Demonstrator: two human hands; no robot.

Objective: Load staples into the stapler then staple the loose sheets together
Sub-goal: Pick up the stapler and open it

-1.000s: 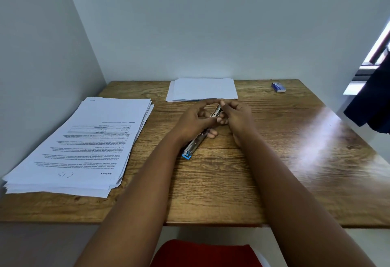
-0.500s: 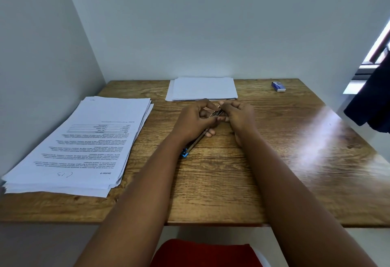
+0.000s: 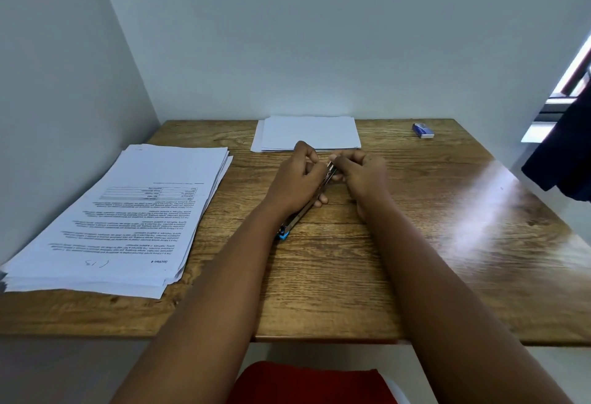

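Head view: left hand (image 3: 297, 184) curls around the stapler (image 3: 305, 205), steadying it on the table (image 3: 415, 259); right hand (image 3: 359, 173) pinches at its far end, probably seating staples. Loose sheets (image 3: 308, 133) lie just beyond the stapler.

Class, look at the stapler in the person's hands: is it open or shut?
Cannot tell. The left hand covers most of the stapler, the right hand pinches its far end, and only the metal side and blue tip show.
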